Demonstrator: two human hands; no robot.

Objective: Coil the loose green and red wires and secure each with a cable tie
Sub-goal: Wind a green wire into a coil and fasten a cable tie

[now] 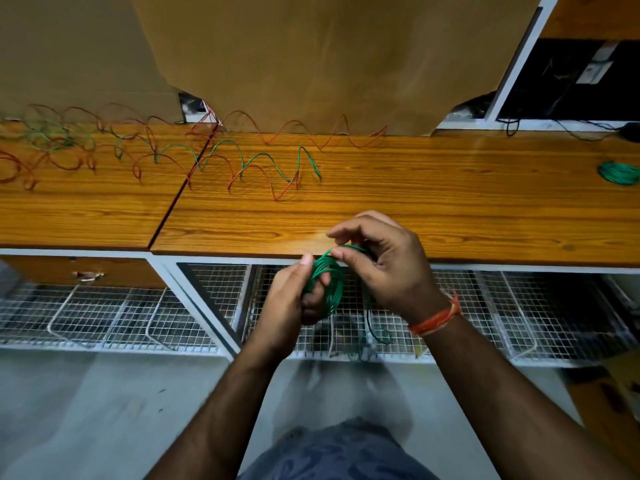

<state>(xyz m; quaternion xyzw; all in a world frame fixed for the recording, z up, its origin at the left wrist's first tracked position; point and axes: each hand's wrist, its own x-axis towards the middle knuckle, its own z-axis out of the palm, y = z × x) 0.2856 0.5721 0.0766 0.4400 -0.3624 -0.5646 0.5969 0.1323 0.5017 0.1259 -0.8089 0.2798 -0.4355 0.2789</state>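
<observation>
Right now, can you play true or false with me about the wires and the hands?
1. Both hands hold a green coil. True: left hand, right hand.
2. The held coil is red. False, green.
3. Loose red and green wires lie on the desk. True.
4. Another green coil lies at the desk's far left. False, far right.
5. The right wrist wears an orange thread. True.
</observation>
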